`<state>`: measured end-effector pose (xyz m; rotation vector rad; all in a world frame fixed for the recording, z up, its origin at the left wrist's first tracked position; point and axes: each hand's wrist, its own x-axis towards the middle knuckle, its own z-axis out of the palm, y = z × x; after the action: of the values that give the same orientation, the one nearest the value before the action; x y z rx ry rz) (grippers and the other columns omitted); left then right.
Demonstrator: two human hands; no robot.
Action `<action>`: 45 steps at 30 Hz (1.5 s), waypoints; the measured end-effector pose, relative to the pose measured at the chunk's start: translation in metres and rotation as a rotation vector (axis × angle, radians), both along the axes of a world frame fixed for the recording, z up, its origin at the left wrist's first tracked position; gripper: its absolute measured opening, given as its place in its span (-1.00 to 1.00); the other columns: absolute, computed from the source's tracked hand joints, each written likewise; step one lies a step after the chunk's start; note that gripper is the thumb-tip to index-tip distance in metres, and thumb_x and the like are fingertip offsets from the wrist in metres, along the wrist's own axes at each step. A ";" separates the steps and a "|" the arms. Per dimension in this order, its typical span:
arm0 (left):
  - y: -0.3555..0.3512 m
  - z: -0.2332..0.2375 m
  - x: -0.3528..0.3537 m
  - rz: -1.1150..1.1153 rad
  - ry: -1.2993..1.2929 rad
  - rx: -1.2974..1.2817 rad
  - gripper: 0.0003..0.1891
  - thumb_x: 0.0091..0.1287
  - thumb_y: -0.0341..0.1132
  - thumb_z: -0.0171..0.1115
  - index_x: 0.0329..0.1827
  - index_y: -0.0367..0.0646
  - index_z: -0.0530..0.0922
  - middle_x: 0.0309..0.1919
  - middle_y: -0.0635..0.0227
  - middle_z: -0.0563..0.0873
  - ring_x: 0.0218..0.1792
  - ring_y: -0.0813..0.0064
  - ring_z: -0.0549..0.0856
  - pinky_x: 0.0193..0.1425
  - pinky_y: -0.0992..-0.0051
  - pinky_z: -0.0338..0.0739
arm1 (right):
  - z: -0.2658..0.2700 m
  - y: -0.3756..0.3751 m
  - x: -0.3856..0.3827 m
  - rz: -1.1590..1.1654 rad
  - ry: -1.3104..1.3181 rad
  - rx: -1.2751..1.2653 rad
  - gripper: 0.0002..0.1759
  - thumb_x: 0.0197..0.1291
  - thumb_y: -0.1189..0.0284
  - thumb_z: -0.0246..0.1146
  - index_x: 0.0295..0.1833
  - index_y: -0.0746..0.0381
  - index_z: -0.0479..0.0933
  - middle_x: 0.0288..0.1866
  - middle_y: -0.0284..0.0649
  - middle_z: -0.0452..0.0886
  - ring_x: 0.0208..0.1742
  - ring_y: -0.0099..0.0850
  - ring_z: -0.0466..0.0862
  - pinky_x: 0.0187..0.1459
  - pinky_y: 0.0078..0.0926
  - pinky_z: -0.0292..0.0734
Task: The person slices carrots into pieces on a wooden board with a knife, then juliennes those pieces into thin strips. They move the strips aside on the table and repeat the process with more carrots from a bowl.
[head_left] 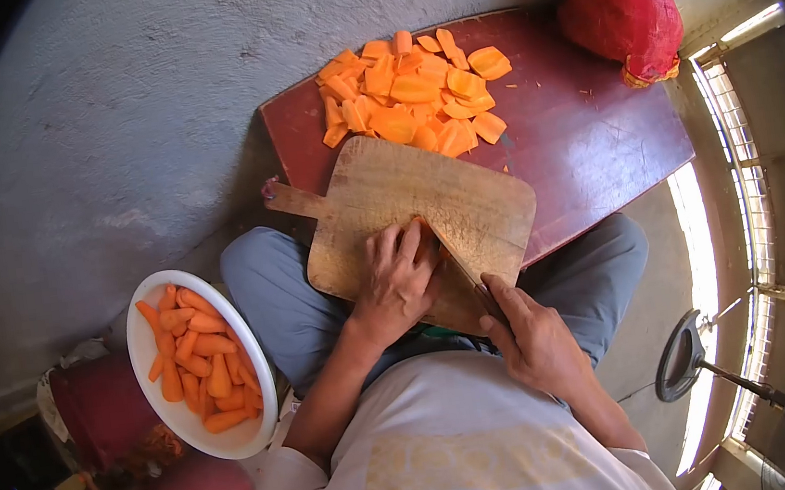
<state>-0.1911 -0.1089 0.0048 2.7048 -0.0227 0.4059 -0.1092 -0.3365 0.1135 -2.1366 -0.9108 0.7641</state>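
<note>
L hand: the left hand [396, 278] lies palm down on the cutting board [405, 181]. Fingers are pressed together and curled over a carrot piece [423, 230].
R hand: the right hand [531, 340] is closed around the handle of a knife [474, 284]. The blade runs up-left toward the L fingers; it is dark and hard to see in detail.
Carrot piece: on the board, approx. at its middle, under the L fingertips and just beside the blade. Only a small orange tip shows.
Board: wooden, w/ a handle pointing left. The far part rests on the bench [594, 140], the near part is over the person's lap.
Slices: a pile of cut carrot slices [413, 88] is on the bench, just beyond the far edge of the board; the nearest ones touch it.
Bench: dark red and glossy, w/ some orange crumbs on the right part.
Sack: a red mesh sack [617, 2] is at the far right corner of the bench, well apart from the hands.
Bowl: a white bowl [146, 355] is left of the person's L knee, full of peeled carrots [197, 359], well apart from the board.
In the way: the L hand itself hides most of the carrot piece and the blade tip. The slice pile crowds the far edge of the board.
Other: a fan [682, 362] stands on the floor at right, near a bright window grille [739, 138]. Things under the bowl are too dark to tell.
</note>
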 end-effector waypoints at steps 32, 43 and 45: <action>0.000 -0.016 -0.007 0.094 -0.108 -0.169 -0.61 0.39 -0.37 0.52 0.27 -0.24 0.77 0.46 -0.06 0.66 0.39 -0.23 0.57 0.50 -0.08 0.56 | -0.006 0.019 0.019 0.105 0.020 -0.007 -0.57 0.64 0.41 0.28 0.46 0.36 0.44 0.01 0.27 0.78 -0.10 0.32 0.81 -0.10 0.20 0.72; -0.003 -0.021 -0.010 0.109 -0.150 -0.119 -0.60 0.29 -0.30 0.56 0.19 -0.14 0.81 0.41 0.07 0.69 0.40 -0.09 0.60 0.54 -0.13 0.46 | -0.027 -0.009 0.017 0.111 0.005 0.253 -0.20 0.55 0.54 0.34 0.81 0.33 0.24 0.32 0.25 0.70 0.13 0.28 0.80 0.10 0.08 0.75; -0.001 -0.021 -0.010 0.092 -0.163 -0.110 -0.60 0.28 -0.28 0.57 0.18 -0.12 0.81 0.39 0.09 0.70 0.40 -0.06 0.61 0.55 -0.15 0.45 | -0.027 -0.010 0.016 0.098 0.030 0.208 -0.18 0.55 0.55 0.34 0.83 0.32 0.22 0.34 0.24 0.69 0.13 0.28 0.80 0.11 0.07 0.76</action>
<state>-0.2016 -0.1097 -0.0166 2.5650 0.0766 0.6363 -0.0936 -0.3468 0.0868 -1.9063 -1.0386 0.7148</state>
